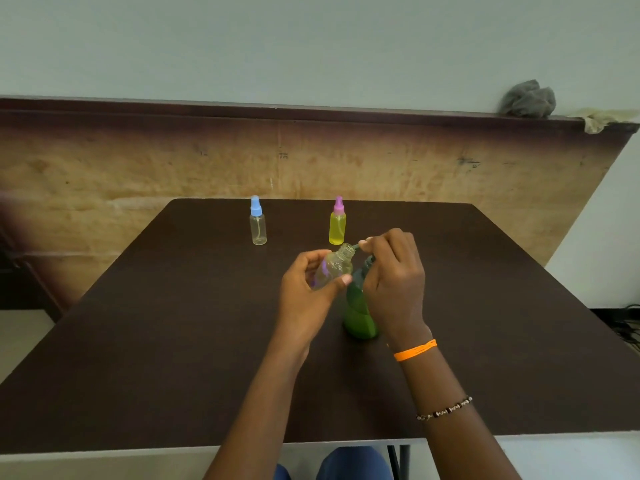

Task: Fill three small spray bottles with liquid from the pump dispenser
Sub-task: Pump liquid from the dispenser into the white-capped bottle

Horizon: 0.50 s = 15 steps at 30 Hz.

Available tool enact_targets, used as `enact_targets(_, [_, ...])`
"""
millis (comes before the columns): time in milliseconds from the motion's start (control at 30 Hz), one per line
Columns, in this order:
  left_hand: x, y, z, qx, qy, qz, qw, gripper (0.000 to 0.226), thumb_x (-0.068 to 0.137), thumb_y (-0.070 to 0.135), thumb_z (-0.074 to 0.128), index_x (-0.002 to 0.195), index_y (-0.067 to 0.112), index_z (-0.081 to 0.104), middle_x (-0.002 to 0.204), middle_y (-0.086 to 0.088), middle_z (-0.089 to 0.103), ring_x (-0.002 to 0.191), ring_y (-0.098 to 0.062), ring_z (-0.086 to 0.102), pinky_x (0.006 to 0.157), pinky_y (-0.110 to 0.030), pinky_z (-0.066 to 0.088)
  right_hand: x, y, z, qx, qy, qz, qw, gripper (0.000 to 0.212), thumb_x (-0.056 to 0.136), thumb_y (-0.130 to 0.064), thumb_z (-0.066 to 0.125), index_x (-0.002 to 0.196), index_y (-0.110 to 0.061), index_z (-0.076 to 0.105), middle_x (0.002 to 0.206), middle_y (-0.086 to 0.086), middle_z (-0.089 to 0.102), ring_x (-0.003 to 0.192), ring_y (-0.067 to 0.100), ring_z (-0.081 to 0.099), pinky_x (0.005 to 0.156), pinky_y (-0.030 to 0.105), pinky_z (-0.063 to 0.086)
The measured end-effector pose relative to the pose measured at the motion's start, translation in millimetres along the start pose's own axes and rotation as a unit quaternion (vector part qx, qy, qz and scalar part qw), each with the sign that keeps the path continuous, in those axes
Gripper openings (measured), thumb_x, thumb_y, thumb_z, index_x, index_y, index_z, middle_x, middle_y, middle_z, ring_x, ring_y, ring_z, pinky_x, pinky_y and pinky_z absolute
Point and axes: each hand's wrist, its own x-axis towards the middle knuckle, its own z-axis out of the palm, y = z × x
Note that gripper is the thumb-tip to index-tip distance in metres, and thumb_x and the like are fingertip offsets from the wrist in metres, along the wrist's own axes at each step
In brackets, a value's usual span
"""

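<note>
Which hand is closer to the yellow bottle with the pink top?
The right hand. Its fingertips sit just in front of the yellow bottle, slightly to its right. The left hand, holding the open bottle, is lower and further left.

Grey rag (529, 99) on wooden ledge (242, 107)

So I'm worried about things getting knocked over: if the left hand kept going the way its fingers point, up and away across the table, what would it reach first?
Probably the yellow bottle, standing just past the uncapped bottle the left hand holds. Depth is hard to judge, so it might pass beside it.
</note>
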Motion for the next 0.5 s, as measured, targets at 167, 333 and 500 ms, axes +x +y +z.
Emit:
enact_targets(167, [3.1, -1.1, 0.9, 0.022, 0.001, 0.002, 1.0, 0.041, 0.072, 0.004, 0.076, 0.105, 0.021, 0.061, 0.104, 0.005, 0.067, 0.097, -0.004, 0.062, 0.082, -0.023, 0.053, -0.8, -2.2, 2.3, 0.009, 0.008, 0.016, 1.0, 0.026, 0.078, 0.009, 0.039, 0.073, 0.002, 0.063, 0.072, 0.014, 0.053, 0.069, 0.021, 0.042, 0.055, 0.034, 0.039])
enact_targets(333, [4.4, 0.1, 4.6, 0.033, -0.002, 0.025, 0.999, 0.042, 0.071, 0.001, 0.077, 0.106, 0.018, 0.06, 0.103, 0.007, 0.066, 0.094, 0.002, 0.061, 0.075, -0.008, 0.047, -2.5, -2.4, 6.2, -0.007, 0.009, 0.023, 1.0, 0.021, 0.078, 0.01, 0.043, 0.068, 0.001, 0.06, 0.071, 0.014, 0.052, 0.066, 0.024, 0.042, 0.052, 0.039, 0.041])
enact_targets(500, [3.5, 0.1, 6.7, 0.046, -0.003, 0.037, 0.998, 0.043, 0.069, -0.001, 0.077, 0.104, 0.018, 0.06, 0.101, 0.008, 0.065, 0.095, 0.0, 0.06, 0.073, -0.003, 0.043, -5.7, -3.1, 9.4, -0.003, 0.023, 0.025, 0.999, 0.022, 0.082, 0.006, 0.044, 0.067, 0.001, 0.059, 0.069, 0.015, 0.052, 0.069, 0.02, 0.038, 0.05, 0.039, 0.042])
